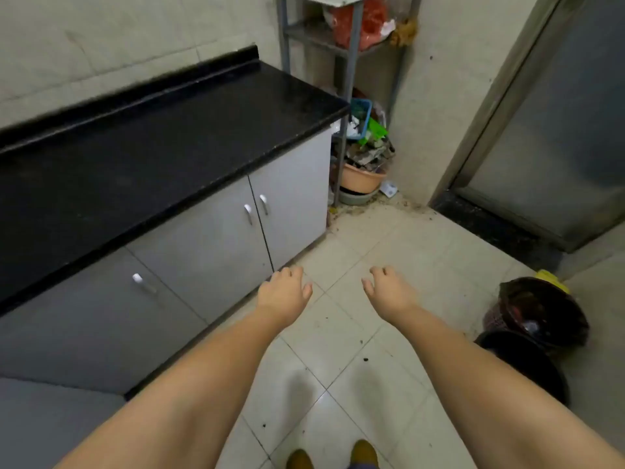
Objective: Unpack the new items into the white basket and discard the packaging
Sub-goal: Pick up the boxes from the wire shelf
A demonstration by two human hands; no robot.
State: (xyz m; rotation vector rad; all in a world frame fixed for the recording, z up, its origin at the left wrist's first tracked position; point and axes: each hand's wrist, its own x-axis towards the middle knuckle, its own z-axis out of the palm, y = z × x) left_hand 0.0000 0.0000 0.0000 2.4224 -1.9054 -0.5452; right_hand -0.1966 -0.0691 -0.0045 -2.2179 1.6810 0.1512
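Bin right of hands | left hand, right hand empty

A home kitchen, well used: long black stone counter over grey cupboards with metal handles, tiled wall and pale tiled floor, metal rack in the corner stuffed with bags and basins, lined bin beside a doorway.

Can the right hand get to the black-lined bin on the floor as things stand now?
Probably yes: the right hand is empty and nothing stands between it and the bin, though the person would likely have to bend down.
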